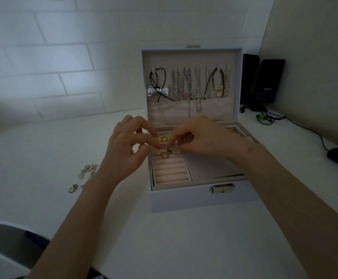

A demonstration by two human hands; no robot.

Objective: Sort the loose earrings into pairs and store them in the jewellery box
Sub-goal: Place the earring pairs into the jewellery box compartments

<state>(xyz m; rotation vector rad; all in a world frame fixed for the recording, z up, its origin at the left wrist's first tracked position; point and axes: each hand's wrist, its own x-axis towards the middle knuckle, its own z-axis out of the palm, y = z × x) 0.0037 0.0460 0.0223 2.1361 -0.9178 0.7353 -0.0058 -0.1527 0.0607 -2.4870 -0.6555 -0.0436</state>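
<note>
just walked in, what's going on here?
A person is sorting earrings at an open jewellery box on a white table. Both hands are over its ring rolls. The right hand seems to pinch a small pink-and-gold earring in its fingers just above the rolls. The left hand is curled beside it; whether it holds anything is too small to tell. A few loose earrings lie on the table, left of the box. Necklaces hang in the lid.

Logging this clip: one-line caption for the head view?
Left hand and right hand handle small earrings over the open jewellery box; loose earrings lie on the table.
</note>
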